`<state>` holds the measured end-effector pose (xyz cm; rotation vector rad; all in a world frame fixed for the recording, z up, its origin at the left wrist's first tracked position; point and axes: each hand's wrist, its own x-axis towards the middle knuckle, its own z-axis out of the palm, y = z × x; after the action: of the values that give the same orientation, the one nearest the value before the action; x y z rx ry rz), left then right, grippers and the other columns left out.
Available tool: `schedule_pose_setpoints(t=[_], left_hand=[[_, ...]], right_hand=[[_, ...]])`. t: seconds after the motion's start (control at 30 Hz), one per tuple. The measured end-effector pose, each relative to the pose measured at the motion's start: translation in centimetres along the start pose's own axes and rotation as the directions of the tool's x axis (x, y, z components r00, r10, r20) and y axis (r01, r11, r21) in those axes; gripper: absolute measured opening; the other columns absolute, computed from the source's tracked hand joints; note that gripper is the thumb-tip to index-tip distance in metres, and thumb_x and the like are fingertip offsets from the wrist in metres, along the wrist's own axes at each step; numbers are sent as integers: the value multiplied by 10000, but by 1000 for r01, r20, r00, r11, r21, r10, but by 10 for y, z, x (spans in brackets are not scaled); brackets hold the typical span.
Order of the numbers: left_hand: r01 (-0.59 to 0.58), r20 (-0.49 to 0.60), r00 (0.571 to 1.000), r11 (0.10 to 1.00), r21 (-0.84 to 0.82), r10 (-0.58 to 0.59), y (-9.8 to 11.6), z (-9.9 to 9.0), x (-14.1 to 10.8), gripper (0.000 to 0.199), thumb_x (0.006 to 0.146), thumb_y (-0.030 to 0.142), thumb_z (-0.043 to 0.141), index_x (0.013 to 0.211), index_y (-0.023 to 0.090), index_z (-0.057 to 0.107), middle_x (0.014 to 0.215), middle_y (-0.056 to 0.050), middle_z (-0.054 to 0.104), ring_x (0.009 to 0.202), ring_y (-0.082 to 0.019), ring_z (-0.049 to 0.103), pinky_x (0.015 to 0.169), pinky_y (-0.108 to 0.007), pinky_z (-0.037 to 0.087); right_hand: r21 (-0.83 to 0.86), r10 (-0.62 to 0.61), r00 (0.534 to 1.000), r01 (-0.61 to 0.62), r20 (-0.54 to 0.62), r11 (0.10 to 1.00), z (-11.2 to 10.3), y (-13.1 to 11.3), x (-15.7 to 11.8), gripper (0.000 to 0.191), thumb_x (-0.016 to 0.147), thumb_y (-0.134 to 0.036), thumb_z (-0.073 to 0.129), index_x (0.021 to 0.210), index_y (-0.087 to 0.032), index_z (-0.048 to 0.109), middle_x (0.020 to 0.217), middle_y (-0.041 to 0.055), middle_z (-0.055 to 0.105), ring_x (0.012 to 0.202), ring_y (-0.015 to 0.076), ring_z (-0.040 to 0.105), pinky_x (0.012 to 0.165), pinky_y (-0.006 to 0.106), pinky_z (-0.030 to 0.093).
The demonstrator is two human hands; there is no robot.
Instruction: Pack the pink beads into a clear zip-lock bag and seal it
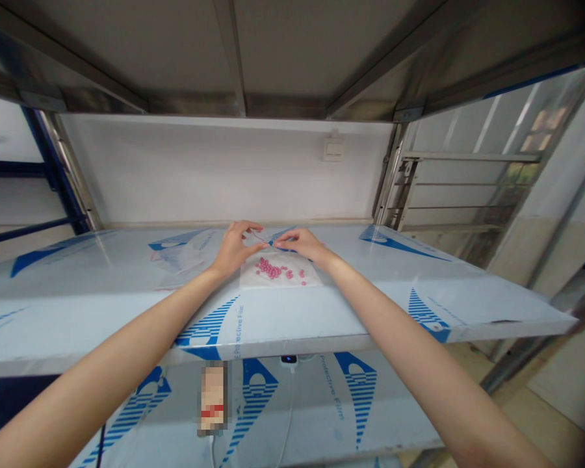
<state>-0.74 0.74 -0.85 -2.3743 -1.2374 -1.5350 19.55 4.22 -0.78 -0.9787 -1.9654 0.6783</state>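
My left hand (237, 249) is over the far half of the shelf, its fingers curved and the thumb reaching toward the other hand. A thin string (259, 235) seems to run from its fingers to my right hand (302, 245), whose thumb and forefinger are pinched together. Whether a bead sits between those fingertips is too small to tell. Just below both hands lies a white sheet or flat bag (253, 279). Several round pink beads (272, 269) are clustered on it, with a few loose ones toward its right side.
Left of my hands rests a crumpled clear plastic bag (182, 260). The film-covered metal shelf (127, 325) has a lower shelf (316, 416) holding a blurred-out rectangular object (213, 398) and a white cable (288, 409). Metal uprights (389, 174) flank it, and another panel (283, 58) hangs overhead.
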Motion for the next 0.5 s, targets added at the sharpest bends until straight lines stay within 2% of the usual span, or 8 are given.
schedule_pose_setpoints(t=[0.1, 0.17, 0.33, 0.4, 0.5], left_hand=[[-8, 24, 1000, 1000, -3, 8, 3, 0, -2, 350, 674, 373, 759, 961, 220, 630, 975, -26, 674, 877, -198, 562, 776, -327, 455], [-15, 42, 999, 1000, -9, 16, 5, 1, -3, 351, 675, 378, 758, 962, 221, 629, 972, -26, 674, 883, -197, 561, 770, -319, 453], [-39, 58, 998, 999, -13, 39, 6, 4, -3, 336, 684, 375, 751, 963, 231, 630, 971, -21, 676, 896, -197, 561, 782, -320, 452], [-35, 51, 998, 999, -14, 36, 4, 5, -2, 338, 685, 383, 749, 963, 232, 631, 971, -21, 676, 900, -200, 562, 788, -324, 452], [-20, 37, 999, 1000, -12, 20, 1, 4, -1, 342, 684, 388, 749, 963, 228, 631, 974, -24, 674, 890, -201, 563, 796, -329, 451]], right_hand=[[124, 3, 989, 16, -146, 992, 1, -9, 0, 256, 737, -342, 687, 897, -147, 729, 924, 75, 730, 802, 155, 642, 714, 254, 466], [136, -43, 978, 72, -203, 988, 4, -13, -1, 234, 732, -334, 689, 876, -153, 726, 930, 68, 729, 840, 158, 641, 750, 254, 461], [28, -181, 962, 191, -203, 981, 11, -18, -5, 161, 729, -305, 695, 813, -173, 732, 895, 57, 733, 871, 167, 634, 810, 270, 440], [0, -193, 960, 197, -204, 980, 12, -19, -6, 162, 731, -313, 692, 819, -183, 734, 909, 54, 731, 873, 168, 630, 808, 272, 440], [-2, -168, 950, 174, -264, 985, 8, -14, -3, 178, 740, -323, 679, 825, -176, 735, 904, 60, 728, 862, 165, 626, 799, 269, 441]])
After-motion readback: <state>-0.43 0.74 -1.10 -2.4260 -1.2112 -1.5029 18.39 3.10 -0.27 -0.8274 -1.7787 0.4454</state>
